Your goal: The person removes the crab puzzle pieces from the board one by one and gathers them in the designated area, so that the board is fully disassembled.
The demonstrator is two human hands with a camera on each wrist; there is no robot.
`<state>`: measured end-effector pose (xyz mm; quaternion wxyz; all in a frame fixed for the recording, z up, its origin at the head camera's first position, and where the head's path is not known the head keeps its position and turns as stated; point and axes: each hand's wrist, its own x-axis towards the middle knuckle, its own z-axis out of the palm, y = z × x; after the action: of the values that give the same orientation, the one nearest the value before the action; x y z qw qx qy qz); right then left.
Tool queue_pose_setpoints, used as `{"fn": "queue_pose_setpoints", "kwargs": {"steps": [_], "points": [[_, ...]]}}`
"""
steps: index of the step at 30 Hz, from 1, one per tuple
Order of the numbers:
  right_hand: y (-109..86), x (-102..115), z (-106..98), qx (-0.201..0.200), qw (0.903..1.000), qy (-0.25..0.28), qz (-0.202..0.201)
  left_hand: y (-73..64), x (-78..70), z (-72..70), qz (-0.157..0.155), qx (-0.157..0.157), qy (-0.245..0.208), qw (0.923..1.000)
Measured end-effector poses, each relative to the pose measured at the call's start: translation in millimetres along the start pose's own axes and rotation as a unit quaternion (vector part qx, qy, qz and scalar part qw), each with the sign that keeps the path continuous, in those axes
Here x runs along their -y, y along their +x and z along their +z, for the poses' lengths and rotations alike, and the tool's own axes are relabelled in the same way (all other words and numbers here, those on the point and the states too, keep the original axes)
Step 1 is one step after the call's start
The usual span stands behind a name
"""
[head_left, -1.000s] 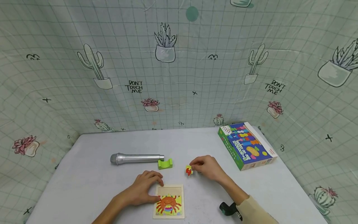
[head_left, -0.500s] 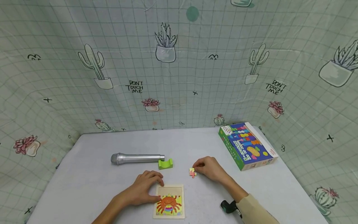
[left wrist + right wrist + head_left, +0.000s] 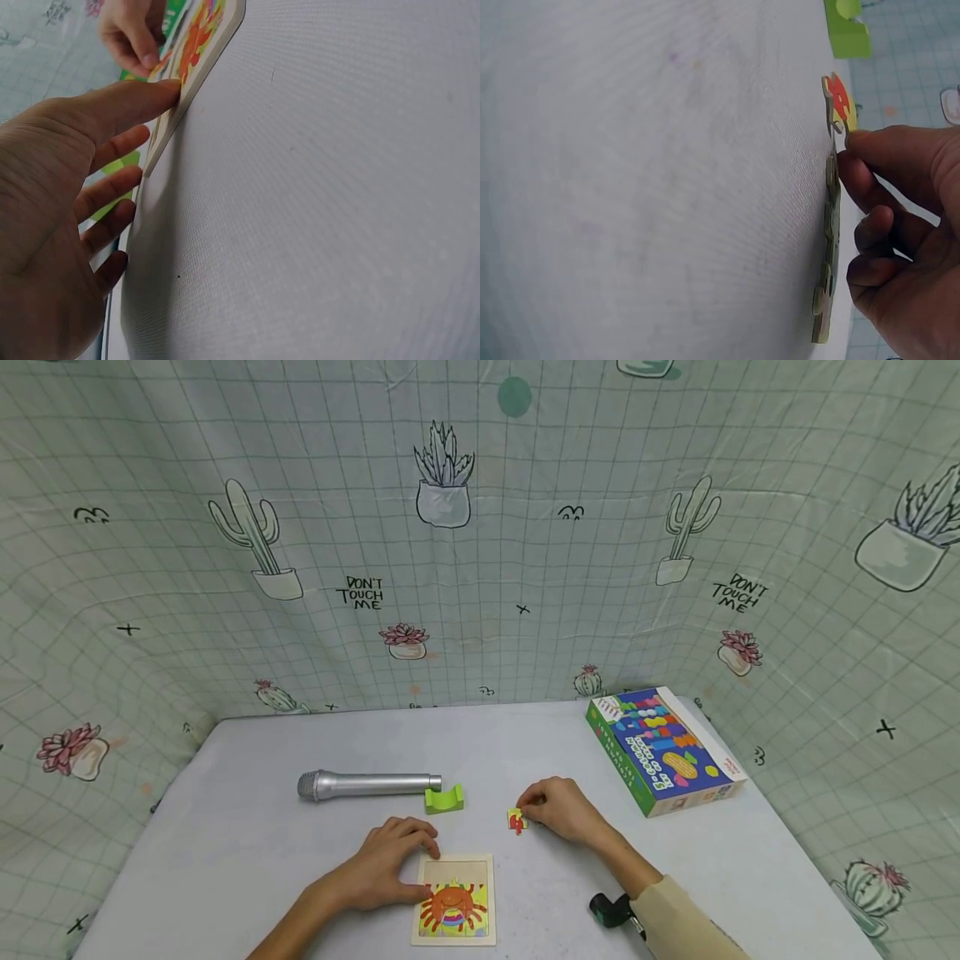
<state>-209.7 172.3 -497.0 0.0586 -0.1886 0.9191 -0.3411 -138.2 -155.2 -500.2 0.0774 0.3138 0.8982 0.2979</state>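
In the head view a wooden puzzle tray (image 3: pixel 415 910) lies at the front, with a red crab picture (image 3: pixel 453 903) in its lower part and a bare strip along the top. My left hand (image 3: pixel 386 864) rests at its left side, thumb touching the tray, fingers loosely bent near the upper left corner. To the right, my right hand (image 3: pixel 562 812) pinches a red and yellow puzzle piece (image 3: pixel 517 820) between thumb and index finger. The right wrist view has that piece tilted at the fingertips, with several pieces edge-on (image 3: pixel 827 247) below the hand.
A silver microphone (image 3: pixel 371 785) lies behind the left hand, beside a light green curved block (image 3: pixel 444 799). At the back right sits a colourful box (image 3: pixel 663 752). A black-headed object (image 3: pixel 611 910) lies by the right sleeve. Printed cloth hangs behind the white table (image 3: pixel 262 802).
My right hand and the puzzle piece have shifted slightly right, and the piece's tilt has changed. The left hand has stayed at the tray.
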Motion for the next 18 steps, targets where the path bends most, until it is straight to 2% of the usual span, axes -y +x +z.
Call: {"fn": "queue_pose_setpoints", "kwargs": {"steps": [18], "points": [[5.8, -2.8, -2.8, 0.019, 0.9998, 0.001, -0.004, -0.6, -0.5, 0.2, 0.005, -0.006, 0.006, 1.0]]}}
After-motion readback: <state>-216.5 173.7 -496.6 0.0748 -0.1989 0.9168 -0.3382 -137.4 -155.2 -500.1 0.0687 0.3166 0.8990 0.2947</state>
